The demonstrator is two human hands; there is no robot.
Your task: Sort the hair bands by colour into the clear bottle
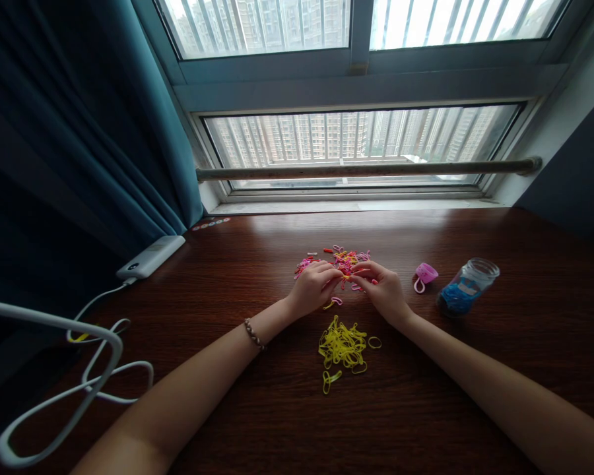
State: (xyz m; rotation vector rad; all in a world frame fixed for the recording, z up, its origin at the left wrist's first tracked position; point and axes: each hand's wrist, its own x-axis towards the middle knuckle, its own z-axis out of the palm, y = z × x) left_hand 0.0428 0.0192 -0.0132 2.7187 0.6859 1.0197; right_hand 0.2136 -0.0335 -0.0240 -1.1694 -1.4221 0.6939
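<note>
My left hand (315,287) and my right hand (382,290) meet fingertip to fingertip over a pile of pink, red and orange bands (345,257). Between the fingertips shows a small orange-yellow band (346,278), pinched from both sides. Nearer to me lies a loose heap of yellow-green bands (342,344), with a few stray ones beside it. One small pink and yellow piece (333,302) rests between the two piles, just below my left fingers.
A clear jar with blue contents (462,290) and a pink lid with a loop (426,273) are at the right. White power strip (152,257) and looped white cable (103,343) lie left, by a blue curtain (94,119). Behind the brown table (257,244) is a window.
</note>
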